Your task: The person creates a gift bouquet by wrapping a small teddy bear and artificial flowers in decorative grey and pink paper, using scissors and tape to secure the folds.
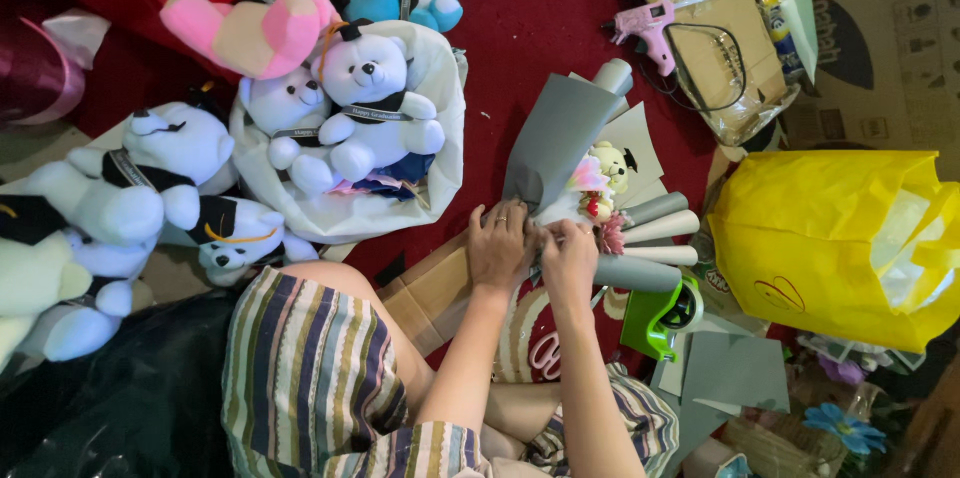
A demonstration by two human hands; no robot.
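Observation:
My left hand (499, 243) and my right hand (570, 260) meet at the base of a small bouquet (590, 193) lying on the red floor. The bouquet holds a little cream bear with a black cap (613, 164) and pink flowers, wrapped in a grey paper sheet (555, 133). Both hands pinch the wrapping where the stems gather. Rolled grey and white paper cones (655, 228) fan out to the right of my right hand. My fingertips are hidden in the paper.
White bears in black caps (365, 103) fill a white bag at left, with more bears (150, 178) beside it. A pink glue gun (645, 28) lies on cardboard at the back. A yellow bag (830, 238) and green tape dispenser (665, 313) sit right.

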